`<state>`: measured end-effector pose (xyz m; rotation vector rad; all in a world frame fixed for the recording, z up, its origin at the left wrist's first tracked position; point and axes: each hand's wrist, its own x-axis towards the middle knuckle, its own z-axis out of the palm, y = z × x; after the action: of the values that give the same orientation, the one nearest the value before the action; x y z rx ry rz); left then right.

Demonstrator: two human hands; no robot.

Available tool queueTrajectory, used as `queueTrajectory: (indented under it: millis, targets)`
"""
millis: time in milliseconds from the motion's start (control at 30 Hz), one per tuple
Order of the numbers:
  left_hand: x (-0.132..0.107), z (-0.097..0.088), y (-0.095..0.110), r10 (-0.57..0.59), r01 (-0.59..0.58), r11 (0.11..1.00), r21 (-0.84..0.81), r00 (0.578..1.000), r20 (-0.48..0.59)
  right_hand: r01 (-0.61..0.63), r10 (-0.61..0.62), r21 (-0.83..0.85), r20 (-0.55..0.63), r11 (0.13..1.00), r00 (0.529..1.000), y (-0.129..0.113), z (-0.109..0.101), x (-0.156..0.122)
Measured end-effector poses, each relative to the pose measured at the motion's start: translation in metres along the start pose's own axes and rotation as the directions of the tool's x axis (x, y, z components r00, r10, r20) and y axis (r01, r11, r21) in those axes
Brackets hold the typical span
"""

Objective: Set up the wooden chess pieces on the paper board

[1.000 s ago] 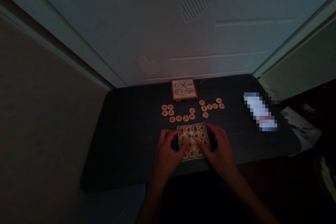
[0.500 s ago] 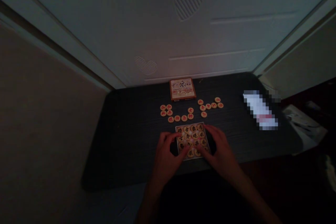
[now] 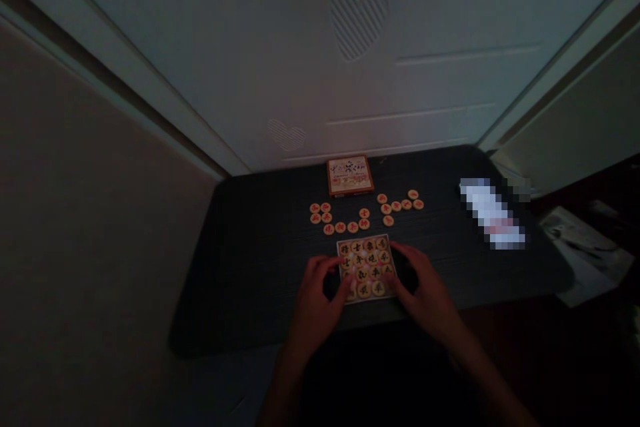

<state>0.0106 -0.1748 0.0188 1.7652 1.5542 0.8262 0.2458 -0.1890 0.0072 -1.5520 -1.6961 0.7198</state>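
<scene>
A shallow square box tray (image 3: 339, 241) lies near the front of the table, filled with round Chinese chess pieces (image 3: 363, 274) bearing black characters. My left hand (image 3: 321, 293) grips its left side, fingers at the edge and thumb over the lower-left pieces. On the opposite side, my right hand (image 3: 419, 280) holds the tray the same way, its thumb over the right-hand pieces. Both thumbs hide some of the characters. Beyond the tray, several red-character chess pieces (image 3: 353, 227) lie loose in winding lines, not touched by either hand.
The box lid (image 3: 350, 175), printed with Chinese characters, lies at the back of the dark table (image 3: 250, 253). A blurred-out bright phone-like object (image 3: 493, 213) is at the right. Behind the table stands a white door (image 3: 240, 67) with heart reliefs. White items (image 3: 587, 257) lie beyond the right edge.
My thumbs have moved outward, toward the tray's sides, uncovering pieces in the lower middle. The view has shifted slightly; the loose pieces keep their layout.
</scene>
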Motion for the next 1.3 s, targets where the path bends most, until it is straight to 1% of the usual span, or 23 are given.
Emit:
queueTrajectory:
  millis: [67, 200, 333, 467, 567, 667, 833, 1000, 1033, 1200, 1300]
  targets:
    - [-0.003, -0.001, -0.001, 0.001, -0.001, 1.0, -0.001, 1.0, -0.009, 0.007, -0.007, 0.015, -0.012, 1.0, 1.0, 0.001, -0.001, -0.001]
    - [-0.004, 0.001, -0.001, 0.024, -0.024, 0.999, 0.025, 1.0, -0.002, 0.068, -0.068, 0.001, 0.006, 0.998, 0.998, -0.001, -0.001, 0.002]
    - [0.003, 0.003, 0.001, 0.043, -0.044, 0.996, 0.082, 0.999, 0.015, 0.119, -0.118, -0.063, 0.016, 0.991, 0.993, -0.002, 0.006, 0.012]
    - [0.009, 0.004, 0.004, 0.082, -0.09, 0.983, 0.161, 0.995, 0.052, 0.193, -0.192, -0.154, 0.019, 0.969, 0.981, 0.001, 0.014, 0.018]
    - [0.009, 0.004, 0.005, 0.107, -0.115, 0.975, 0.192, 0.993, 0.054, 0.216, -0.218, -0.205, 0.016, 0.955, 0.976, 0.005, 0.017, 0.02]
    - [0.009, 0.004, 0.005, 0.114, -0.123, 0.97, 0.208, 0.992, 0.055, 0.228, -0.234, -0.218, 0.002, 0.949, 0.972, 0.005, 0.017, 0.02]
    - [0.01, 0.005, 0.005, 0.12, -0.128, 0.967, 0.221, 0.992, 0.049, 0.223, -0.227, -0.21, 0.001, 0.952, 0.974, 0.003, 0.017, 0.018]
    - [0.011, 0.005, 0.003, 0.116, -0.123, 0.969, 0.214, 0.992, 0.042, 0.155, -0.174, -0.15, -0.118, 0.976, 0.978, 0.005, 0.023, 0.015]
    - [0.01, 0.005, 0.002, 0.109, -0.114, 0.972, 0.206, 0.993, 0.038, 0.145, -0.162, -0.136, -0.128, 0.98, 0.978, 0.006, 0.024, 0.015]
    - [0.009, 0.009, -0.003, 0.044, -0.037, 0.991, 0.126, 0.998, -0.052, 0.125, -0.135, -0.074, -0.16, 0.989, 0.978, 0.009, 0.023, 0.015]
    - [0.009, 0.01, -0.005, 0.023, -0.015, 0.996, 0.092, 0.996, -0.091, 0.114, -0.119, -0.036, -0.178, 0.993, 0.977, 0.006, 0.021, 0.015]
